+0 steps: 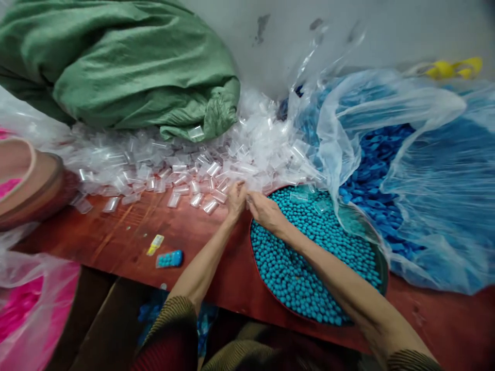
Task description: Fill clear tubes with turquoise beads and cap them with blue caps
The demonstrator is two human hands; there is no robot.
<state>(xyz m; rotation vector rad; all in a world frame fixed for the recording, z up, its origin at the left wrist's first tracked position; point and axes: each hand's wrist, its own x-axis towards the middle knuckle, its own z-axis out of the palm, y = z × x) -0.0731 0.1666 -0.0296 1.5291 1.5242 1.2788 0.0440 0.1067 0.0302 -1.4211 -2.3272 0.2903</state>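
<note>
My left hand [236, 201] and my right hand [263, 210] meet at the left rim of a round tray, close to a heap of small clear plastic containers [196, 200]. Fingers of both hands are bent and pressed together; anything between them is too small to make out. Blue beads [286, 273] fill the tray, and a few clear pieces lie on them near its back edge. On the red table, left of my left forearm, lies a clear container of blue beads with a blue cap [170, 258]. A small yellow and clear piece [155, 245] rests beside it.
A large green cloth bundle [135, 67] sits behind the heap. At right, an open plastic bag [436, 180] holds blue pieces [379, 190]. Bowls [34, 180] stand at far left, above a bag with pink pieces [23, 304]. The red table [116, 247] has a front edge.
</note>
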